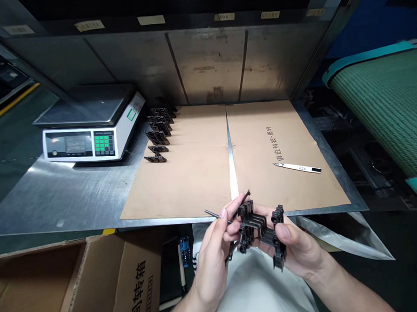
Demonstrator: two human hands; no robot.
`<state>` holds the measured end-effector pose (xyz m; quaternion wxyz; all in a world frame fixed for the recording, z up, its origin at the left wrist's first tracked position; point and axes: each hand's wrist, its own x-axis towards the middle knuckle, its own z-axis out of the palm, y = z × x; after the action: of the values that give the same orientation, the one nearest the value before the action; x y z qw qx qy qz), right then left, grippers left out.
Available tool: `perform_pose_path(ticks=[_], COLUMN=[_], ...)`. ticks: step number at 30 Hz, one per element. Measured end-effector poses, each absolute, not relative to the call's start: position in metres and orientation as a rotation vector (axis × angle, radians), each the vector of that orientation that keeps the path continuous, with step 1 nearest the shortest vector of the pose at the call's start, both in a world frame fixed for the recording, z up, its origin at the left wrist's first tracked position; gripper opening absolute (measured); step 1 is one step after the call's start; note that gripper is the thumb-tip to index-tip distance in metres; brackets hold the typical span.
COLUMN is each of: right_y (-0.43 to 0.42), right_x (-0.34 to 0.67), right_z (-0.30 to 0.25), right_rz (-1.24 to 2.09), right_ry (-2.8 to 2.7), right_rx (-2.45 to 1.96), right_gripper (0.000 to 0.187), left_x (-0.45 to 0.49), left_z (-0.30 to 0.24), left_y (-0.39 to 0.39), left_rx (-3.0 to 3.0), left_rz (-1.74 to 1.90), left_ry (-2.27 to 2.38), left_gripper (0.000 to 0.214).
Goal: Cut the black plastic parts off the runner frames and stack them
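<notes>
In front of my body, my right hand (299, 244) grips a black molded plastic part (261, 227) with ribbed ends and several parallel bars across its middle. Its thumb presses on the right end of the part. My left hand (214, 258) is closed at the part's left side, around a thin black plastic sprue (212, 214) whose rod sticks out to the left past the fingers. Whether the sprue is still joined to the part cannot be made out. Several similar black parts (156, 137) stand in a row along the left edge of the cardboard sheet (195, 175).
A white-handled craft knife (298, 168) lies on the cardboard at right. A digital scale (88, 129) stands on the metal table (74, 195) at left. Below is an open cardboard box (106, 277). A green conveyor belt (387, 91) runs at right; a metal panel (210, 62) closes the back.
</notes>
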<state>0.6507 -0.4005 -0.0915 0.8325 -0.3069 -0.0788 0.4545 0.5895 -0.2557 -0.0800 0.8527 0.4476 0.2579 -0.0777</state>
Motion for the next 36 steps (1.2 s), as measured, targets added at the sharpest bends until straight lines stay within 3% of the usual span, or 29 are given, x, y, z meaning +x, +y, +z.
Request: perform_pose_path(ticks=[7, 13, 16, 24, 31, 36], right_y=[-0.403, -0.431, -0.441, -0.452, -0.492, -0.531], right_x=[0.65, 0.679, 0.696, 0.686, 0.659, 0.632], right_z=[-0.095, -0.118, -0.134, -0.136, -0.118, -0.111], right_rz=[0.926, 0.219, 0.119, -0.081, -0.306, -0.461], right_ry=[-0.207, -0.447, -0.591, -0.488, -0.239, 0.062], right_rx=[-0.798, -1.934, -2.277, -2.356, -2.457, -2.475], right_gripper=[0.064, 0.053, 0.047, 0.053, 0.05, 0.048], left_x=[0.591, 0.607, 0.617, 0.615, 0.618, 0.643], left_z=[-0.094, -0.134, -0.153, -0.18, -0.188, -0.198], left_y=[-0.252, -0.223, -0.206, -0.223, -0.294, -0.372], left_rx=[0.966, 1.469, 1.753, 2.082, 2.198, 1.956], left_rz=[-0.147, 0.256, 0.446, 0.322, 0.116, -0.101], left_ry=[0.497, 0.51, 0.525, 0.231, -0.524, -0.857], left_gripper=[0.047, 0.052, 0.053, 0.048, 0.059, 0.04])
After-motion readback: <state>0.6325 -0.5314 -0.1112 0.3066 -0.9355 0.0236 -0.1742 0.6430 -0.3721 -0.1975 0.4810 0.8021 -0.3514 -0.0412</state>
